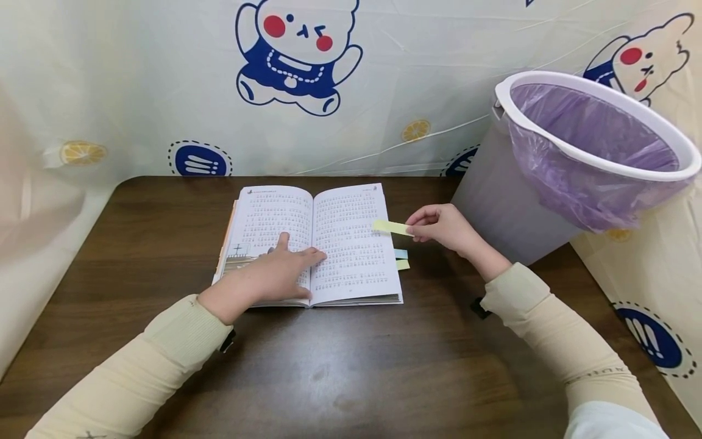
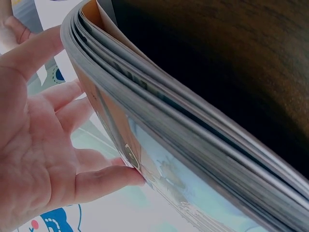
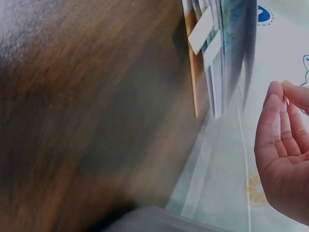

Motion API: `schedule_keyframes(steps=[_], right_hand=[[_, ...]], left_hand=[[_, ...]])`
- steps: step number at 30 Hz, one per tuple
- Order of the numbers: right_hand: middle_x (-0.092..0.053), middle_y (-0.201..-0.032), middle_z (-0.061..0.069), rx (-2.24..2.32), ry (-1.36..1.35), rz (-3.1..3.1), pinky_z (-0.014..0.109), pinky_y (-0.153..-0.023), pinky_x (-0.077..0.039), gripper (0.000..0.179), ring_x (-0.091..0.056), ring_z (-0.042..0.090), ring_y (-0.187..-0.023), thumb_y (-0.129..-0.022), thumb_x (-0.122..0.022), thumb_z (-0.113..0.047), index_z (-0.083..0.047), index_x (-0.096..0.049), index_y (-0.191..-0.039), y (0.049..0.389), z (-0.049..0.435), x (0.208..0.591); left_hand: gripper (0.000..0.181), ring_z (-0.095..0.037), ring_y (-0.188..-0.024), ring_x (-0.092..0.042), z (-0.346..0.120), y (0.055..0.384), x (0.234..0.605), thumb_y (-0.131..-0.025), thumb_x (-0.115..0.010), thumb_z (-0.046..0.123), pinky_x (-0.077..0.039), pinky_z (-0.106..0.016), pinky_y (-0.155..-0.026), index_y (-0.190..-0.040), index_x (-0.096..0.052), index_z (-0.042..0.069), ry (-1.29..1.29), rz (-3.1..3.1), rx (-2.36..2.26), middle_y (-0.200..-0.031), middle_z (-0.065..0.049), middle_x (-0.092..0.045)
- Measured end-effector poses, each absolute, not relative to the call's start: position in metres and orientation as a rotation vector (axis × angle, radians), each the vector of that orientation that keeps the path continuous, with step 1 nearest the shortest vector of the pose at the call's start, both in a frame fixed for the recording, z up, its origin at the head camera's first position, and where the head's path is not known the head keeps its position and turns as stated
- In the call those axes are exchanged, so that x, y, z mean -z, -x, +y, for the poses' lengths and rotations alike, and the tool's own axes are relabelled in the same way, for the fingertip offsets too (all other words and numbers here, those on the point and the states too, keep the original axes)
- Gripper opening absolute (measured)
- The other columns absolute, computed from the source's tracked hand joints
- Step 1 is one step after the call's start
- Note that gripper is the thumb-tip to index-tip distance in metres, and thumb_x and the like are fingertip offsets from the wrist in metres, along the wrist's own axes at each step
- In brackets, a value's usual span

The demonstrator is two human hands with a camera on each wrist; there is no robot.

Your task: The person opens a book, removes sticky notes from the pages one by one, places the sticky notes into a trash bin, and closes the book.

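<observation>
An open book (image 1: 351, 207) with printed pages lies on the brown table. Across its left page and centre fold rests my left hand (image 1: 276, 274), fingers spread and pressing the pages down. In the left wrist view this hand (image 2: 48, 140) shows its palm beside the book's thick page edges (image 2: 193, 140). My right hand (image 1: 441, 228) pinches one end of a yellow sticky tab (image 1: 390, 227) between thumb and fingertips. The tab's other end overlaps the right page's outer edge. Below it, a blue tab (image 1: 401, 253) and a yellow-green tab (image 1: 403, 264) stick out from the pages.
A grey trash bin (image 1: 510, 183) with a white rim and purple liner stands at the right, close behind my right hand. A patterned curtain (image 1: 164, 91) hangs behind the table (image 1: 351, 366). The table's rounded corner lies at the far left.
</observation>
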State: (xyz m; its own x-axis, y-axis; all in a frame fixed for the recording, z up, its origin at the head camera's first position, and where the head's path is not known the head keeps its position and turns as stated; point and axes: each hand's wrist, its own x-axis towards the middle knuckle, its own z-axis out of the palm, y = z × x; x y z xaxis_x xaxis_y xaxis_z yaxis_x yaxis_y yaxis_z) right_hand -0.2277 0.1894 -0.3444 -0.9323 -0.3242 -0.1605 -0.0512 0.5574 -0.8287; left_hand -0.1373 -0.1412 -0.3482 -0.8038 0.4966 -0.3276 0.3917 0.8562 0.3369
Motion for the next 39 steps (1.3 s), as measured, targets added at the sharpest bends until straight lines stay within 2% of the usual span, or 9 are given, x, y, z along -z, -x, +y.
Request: schedule_keyframes(steps=[4, 7, 9, 19, 25, 27, 31, 34, 39], right_hand=[[-0.072, -0.096, 0.024, 1.299, 0.345, 2.512, 0.039, -0.076, -0.060, 0.017, -0.069, 0.034, -0.081, -0.093, -0.076, -0.006, 0.006, -0.072, -0.105, 0.224, 0.195, 0.335], [-0.073, -0.092, 0.019, 1.273, 0.390, 2.546, 0.029, -0.071, -0.058, 0.016, -0.069, 0.021, -0.074, -0.093, -0.076, -0.006, 0.006, -0.073, -0.104, 0.218, 0.200, 0.324], [-0.073, -0.088, 0.015, 1.240, 0.437, 2.585, 0.026, -0.068, -0.057, 0.015, -0.068, 0.017, -0.072, -0.092, -0.076, -0.005, 0.005, -0.074, -0.103, 0.214, 0.203, 0.315], [-0.074, -0.083, 0.005, 0.932, 0.624, 2.868, 0.022, -0.067, -0.048, 0.009, -0.064, 0.020, -0.074, -0.091, -0.079, -0.008, -0.004, -0.079, -0.099, 0.190, 0.216, 0.277], [-0.076, -0.087, 0.007, 0.895, 0.729, 3.014, 0.013, -0.064, -0.046, 0.014, -0.063, 0.005, -0.071, -0.089, -0.081, -0.007, -0.004, -0.081, -0.102, 0.176, 0.229, 0.254], [-0.077, -0.088, 0.007, 0.924, 0.764, 3.069, 0.010, -0.064, -0.046, 0.015, -0.062, -0.001, -0.071, -0.088, -0.081, -0.005, -0.003, -0.081, -0.103, 0.170, 0.234, 0.242], [-0.075, -0.084, -0.012, 1.060, 0.737, 3.208, 0.007, -0.062, -0.045, 0.017, -0.061, -0.007, -0.068, -0.086, -0.081, 0.002, -0.002, -0.081, -0.102, 0.155, 0.244, 0.211], [-0.072, -0.081, -0.023, 1.256, 0.684, 3.270, 0.006, -0.061, -0.046, 0.018, -0.061, -0.005, -0.065, -0.084, -0.081, 0.006, 0.002, -0.081, -0.101, 0.147, 0.253, 0.188], [-0.075, -0.084, -0.016, 1.555, 0.614, 3.217, 0.007, -0.065, -0.049, 0.020, -0.064, -0.002, -0.067, -0.087, -0.074, 0.011, 0.002, -0.080, -0.104, 0.148, 0.273, 0.166]], left_hand=[[0.075, -0.068, -0.139, -0.017, -0.141, 0.137, 0.349, -0.091, -0.081, 0.028, -0.043, -0.073, -0.094, -0.155, -0.047, 0.010, -0.660, 2.622, -0.359, -0.158, -0.015, -0.043], [0.075, -0.068, -0.140, -0.015, -0.141, 0.137, 0.350, -0.091, -0.081, 0.028, -0.043, -0.072, -0.096, -0.155, -0.046, 0.010, -0.659, 2.619, -0.366, -0.158, -0.015, -0.043], [0.075, -0.068, -0.141, -0.013, -0.141, 0.136, 0.350, -0.091, -0.080, 0.028, -0.042, -0.071, -0.097, -0.155, -0.046, 0.010, -0.657, 2.618, -0.369, -0.159, -0.015, -0.042], [0.076, -0.068, -0.141, -0.012, -0.143, 0.136, 0.349, -0.091, -0.080, 0.027, -0.043, -0.071, -0.097, -0.156, -0.045, 0.010, -0.649, 2.624, -0.369, -0.159, -0.014, -0.042], [0.076, -0.068, -0.141, -0.011, -0.143, 0.136, 0.348, -0.091, -0.080, 0.027, -0.042, -0.071, -0.098, -0.156, -0.045, 0.011, -0.642, 2.624, -0.369, -0.159, -0.013, -0.041], [0.076, -0.068, -0.142, -0.011, -0.142, 0.136, 0.348, -0.091, -0.080, 0.027, -0.042, -0.071, -0.097, -0.156, -0.045, 0.012, -0.640, 2.623, -0.368, -0.160, -0.013, -0.041], [0.076, -0.067, -0.142, -0.010, -0.142, 0.137, 0.349, -0.091, -0.080, 0.028, -0.042, -0.071, -0.098, -0.157, -0.044, 0.013, -0.641, 2.620, -0.364, -0.160, -0.012, -0.040], [0.076, -0.067, -0.142, -0.009, -0.142, 0.137, 0.348, -0.092, -0.079, 0.028, -0.041, -0.071, -0.099, -0.157, -0.044, 0.012, -0.644, 2.622, -0.358, -0.160, -0.012, -0.040], [0.076, -0.067, -0.143, -0.008, -0.143, 0.136, 0.348, -0.091, -0.080, 0.028, -0.042, -0.071, -0.098, -0.157, -0.044, 0.013, -0.627, 2.619, -0.353, -0.161, -0.011, -0.039]])
